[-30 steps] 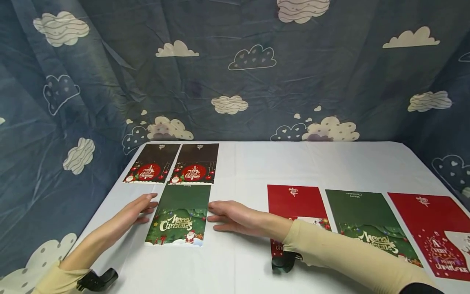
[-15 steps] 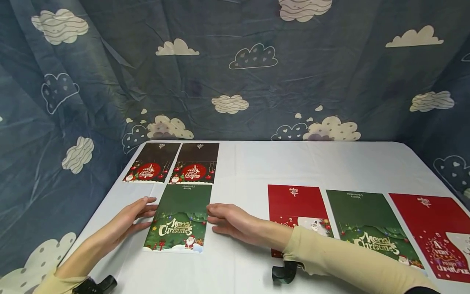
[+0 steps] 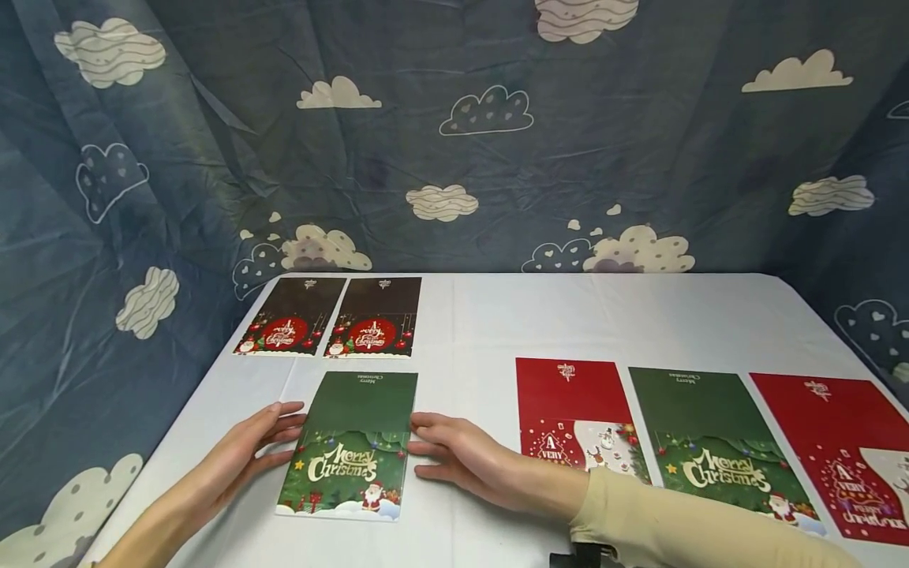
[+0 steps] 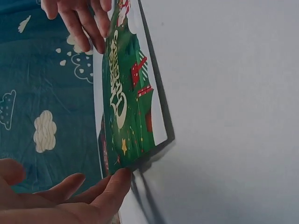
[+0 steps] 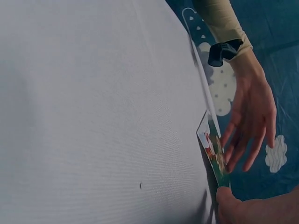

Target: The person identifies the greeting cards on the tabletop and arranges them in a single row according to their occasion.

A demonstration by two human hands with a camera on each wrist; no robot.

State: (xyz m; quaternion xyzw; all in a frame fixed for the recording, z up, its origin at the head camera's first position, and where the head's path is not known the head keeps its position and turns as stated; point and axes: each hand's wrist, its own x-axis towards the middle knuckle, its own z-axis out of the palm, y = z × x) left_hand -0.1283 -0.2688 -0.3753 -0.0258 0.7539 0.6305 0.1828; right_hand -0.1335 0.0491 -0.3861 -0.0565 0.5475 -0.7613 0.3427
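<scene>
A green Merry Christmas card (image 3: 348,446) lies face up between my two hands at the left front of the table. Along its left edge is my left hand (image 3: 237,457), fingers mostly straight with the tips at the border. On the opposite edge my right hand (image 3: 472,457) touches the card with extended fingertips. In the left wrist view the card (image 4: 128,93) shows a dark shadow along its near border, and a left fingertip meets its corner. The right wrist view shows only a sliver of the card (image 5: 212,149) beside the right thumb.
Two dark brown Christmas cards (image 3: 291,315) lie side by side beyond the green one. To the right stretches a row of a red card (image 3: 568,390), another green card (image 3: 682,402) and a second red card (image 3: 827,414). A cloud-patterned dark blue cloth (image 3: 483,47) hangs behind the white table (image 3: 469,331).
The green card has slid toward me between both hands, away from the dark brown cards, leaving a gap. Both hands have come nearer with it.
</scene>
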